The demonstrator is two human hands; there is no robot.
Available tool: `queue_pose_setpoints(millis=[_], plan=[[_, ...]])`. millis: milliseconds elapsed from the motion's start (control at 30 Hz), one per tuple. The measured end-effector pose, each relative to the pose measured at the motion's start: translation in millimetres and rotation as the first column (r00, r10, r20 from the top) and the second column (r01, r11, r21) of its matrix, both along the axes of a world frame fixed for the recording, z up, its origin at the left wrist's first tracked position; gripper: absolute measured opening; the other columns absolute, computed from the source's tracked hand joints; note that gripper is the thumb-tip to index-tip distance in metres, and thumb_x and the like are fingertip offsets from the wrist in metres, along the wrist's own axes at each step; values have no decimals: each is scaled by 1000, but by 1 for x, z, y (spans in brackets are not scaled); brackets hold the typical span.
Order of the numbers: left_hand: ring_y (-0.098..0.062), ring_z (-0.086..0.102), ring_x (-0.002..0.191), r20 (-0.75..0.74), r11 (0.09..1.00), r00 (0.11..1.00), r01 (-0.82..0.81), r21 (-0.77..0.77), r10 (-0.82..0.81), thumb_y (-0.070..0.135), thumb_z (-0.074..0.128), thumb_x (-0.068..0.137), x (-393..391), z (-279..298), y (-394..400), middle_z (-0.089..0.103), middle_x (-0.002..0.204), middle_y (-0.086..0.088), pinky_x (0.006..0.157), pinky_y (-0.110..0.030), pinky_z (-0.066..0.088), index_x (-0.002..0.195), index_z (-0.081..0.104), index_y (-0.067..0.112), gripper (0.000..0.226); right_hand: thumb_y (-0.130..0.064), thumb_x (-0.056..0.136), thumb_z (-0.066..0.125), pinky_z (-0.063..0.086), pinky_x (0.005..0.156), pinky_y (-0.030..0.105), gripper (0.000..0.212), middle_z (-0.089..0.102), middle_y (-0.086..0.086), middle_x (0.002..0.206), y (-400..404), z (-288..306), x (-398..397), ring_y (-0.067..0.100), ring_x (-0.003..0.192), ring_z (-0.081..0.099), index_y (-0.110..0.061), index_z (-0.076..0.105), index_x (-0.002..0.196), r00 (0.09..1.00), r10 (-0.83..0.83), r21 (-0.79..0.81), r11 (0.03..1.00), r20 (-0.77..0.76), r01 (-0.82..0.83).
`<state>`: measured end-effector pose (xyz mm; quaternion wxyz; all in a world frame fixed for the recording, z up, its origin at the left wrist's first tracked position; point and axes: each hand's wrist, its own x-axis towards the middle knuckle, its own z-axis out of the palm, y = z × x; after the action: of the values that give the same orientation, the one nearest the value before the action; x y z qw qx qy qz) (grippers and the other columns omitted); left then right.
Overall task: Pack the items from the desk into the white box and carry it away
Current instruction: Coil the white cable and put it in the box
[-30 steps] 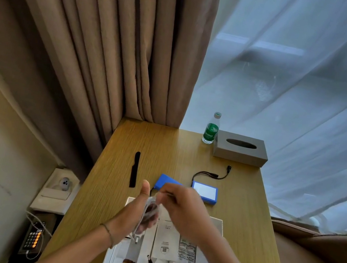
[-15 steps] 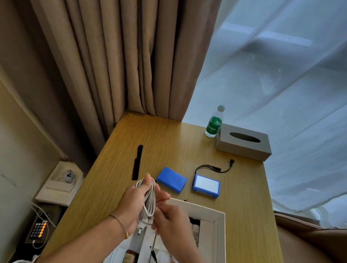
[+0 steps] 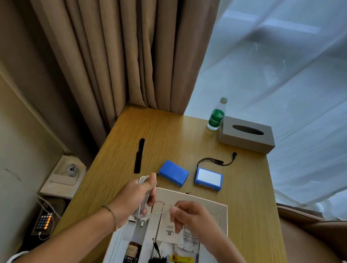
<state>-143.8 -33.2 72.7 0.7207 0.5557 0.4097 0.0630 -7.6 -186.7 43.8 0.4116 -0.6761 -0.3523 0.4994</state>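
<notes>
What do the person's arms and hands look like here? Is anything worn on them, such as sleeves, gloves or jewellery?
Both forearms are bare, with no sleeves reaching them in view. The left hand and the right hand wear no gloves, and no rings can be made out. A thin bracelet with a small gold-coloured piece circles the left wrist. The right wrist carries nothing visible.

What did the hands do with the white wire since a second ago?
The right hand moved away to the right, pulling one end of the white cable out from the coil. The left hand still grips the coil over the white box. The blue packs, black strap, bottle and tissue box stayed put.
</notes>
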Motion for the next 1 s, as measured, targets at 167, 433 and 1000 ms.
queue_pose_setpoints(millis=[167, 433, 1000], plan=[[-8, 62, 58, -130, 922, 958, 282, 267, -255, 40, 48, 102, 2, -10, -19, 71, 75, -16, 46, -20, 43, 75, 57, 12, 40, -30, 97, 62, 43, 65, 37, 27, 57, -3, 59, 11, 6, 8, 21, 61, 51, -25, 73, 73, 997, -17, -63, 998, 69, 21], [-7, 46, 51, -240, 762, 860, 509, 399, -449, 40, 58, 98, 4, -36, -16, 51, 56, 10, 53, -23, 38, 70, 62, 25, 32, -20, 96, 66, 56, 61, 24, 24, 69, 4, 62, 12, -4, 0, 15, 59, 65, -5, 75, 79, 974, -222, -103, 971, -50, 216], [-15, 48, 60, -617, 661, 617, 723, 199, -489, 22, 39, 97, 41, -117, -61, 52, 69, -3, 50, -30, 27, 135, 24, 8, 44, 2, 96, 53, 61, 72, 29, 25, 72, 14, 78, -68, -24, 19, 21, 72, 69, -8, 73, 104, 874, -476, -120, 878, -98, 464]])
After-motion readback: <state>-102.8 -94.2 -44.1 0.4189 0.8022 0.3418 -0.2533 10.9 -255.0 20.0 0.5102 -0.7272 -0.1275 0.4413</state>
